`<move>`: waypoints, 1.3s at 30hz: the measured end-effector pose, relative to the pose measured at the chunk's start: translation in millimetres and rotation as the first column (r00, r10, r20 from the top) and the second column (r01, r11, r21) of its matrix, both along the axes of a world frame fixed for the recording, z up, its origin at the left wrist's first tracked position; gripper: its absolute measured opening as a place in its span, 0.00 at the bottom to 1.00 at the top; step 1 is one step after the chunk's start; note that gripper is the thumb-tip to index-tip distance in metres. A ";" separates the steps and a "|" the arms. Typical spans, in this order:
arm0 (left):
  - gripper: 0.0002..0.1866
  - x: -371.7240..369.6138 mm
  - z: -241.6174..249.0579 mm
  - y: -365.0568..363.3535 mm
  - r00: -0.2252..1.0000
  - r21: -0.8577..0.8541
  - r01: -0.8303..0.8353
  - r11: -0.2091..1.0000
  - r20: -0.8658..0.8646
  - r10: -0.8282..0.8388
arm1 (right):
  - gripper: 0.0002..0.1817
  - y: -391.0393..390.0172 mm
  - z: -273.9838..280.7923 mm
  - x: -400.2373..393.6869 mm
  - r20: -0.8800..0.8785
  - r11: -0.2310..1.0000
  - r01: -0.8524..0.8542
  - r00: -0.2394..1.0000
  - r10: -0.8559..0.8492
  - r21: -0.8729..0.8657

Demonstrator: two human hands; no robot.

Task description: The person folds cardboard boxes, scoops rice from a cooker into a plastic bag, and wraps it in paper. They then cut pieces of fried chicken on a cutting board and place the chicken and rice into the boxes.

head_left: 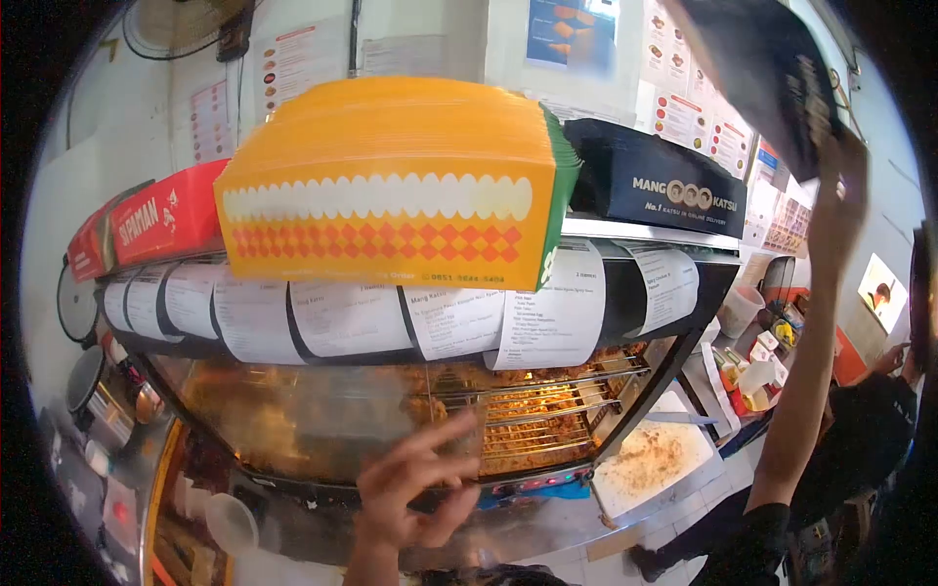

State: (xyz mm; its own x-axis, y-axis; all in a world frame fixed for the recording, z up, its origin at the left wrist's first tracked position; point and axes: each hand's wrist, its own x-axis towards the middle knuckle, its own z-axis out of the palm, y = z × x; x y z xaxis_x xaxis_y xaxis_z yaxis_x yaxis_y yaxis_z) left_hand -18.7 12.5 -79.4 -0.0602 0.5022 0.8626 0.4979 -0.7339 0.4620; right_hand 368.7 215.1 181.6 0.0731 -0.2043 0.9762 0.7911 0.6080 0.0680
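While right hand (838,186) holds carton (767,63) — nearby box (625,166): "MANG KATSU".

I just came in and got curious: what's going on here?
The person's right hand holds a blurred dark carton up high. The left hand is in front of a glass food warmer and seems empty. Yellow cartons are stacked on top, above a row of paper slips. Another person is off to the right.

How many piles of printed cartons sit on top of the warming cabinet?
3: the red pile at the picture's left, the yellow pile in the middle and the black pile to its right. More could be hidden behind the yellow one.
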 end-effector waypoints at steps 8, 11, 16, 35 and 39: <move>0.54 16.8 -72.9 39.2 0.325 -0.372 0.886 0.275 0.075 -0.943 | 0.19 -215.3 -248.0 170.2 0.313 0.470 0.872 0.413 -0.856 0.136; 0.27 91.9 -89.3 13.3 0.642 -0.535 0.747 0.395 0.424 -0.639 | 0.21 -303.1 -332.5 135.5 -0.071 0.671 0.312 0.875 -0.479 -0.673; 0.51 130.8 -151.8 30.4 0.153 -0.202 0.894 -0.401 0.977 -0.149 | 0.12 -366.0 -305.8 36.5 -0.167 -0.240 -0.205 0.971 -0.171 -0.949; 0.24 38.6 -256.3 -186.4 0.470 -0.620 0.772 0.144 0.707 0.528 | 0.26 -321.9 -545.9 -71.6 -0.793 -0.495 -0.856 0.400 -0.460 -0.145; 0.23 3.4 -380.6 -199.4 0.883 -0.868 0.366 0.337 0.438 0.168 | 0.31 -321.7 -507.9 -121.9 -0.651 -0.326 -0.575 0.728 0.214 -0.750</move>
State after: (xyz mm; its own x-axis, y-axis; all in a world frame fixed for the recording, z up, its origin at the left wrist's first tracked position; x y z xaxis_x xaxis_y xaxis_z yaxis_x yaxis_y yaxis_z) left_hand -15.3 -186.9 -460.1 -0.1221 0.9583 -0.2586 0.0359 0.2646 0.9637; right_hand 246.8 -106.6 -326.3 -0.1937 0.9810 -0.0061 0.2013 0.0336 -0.9789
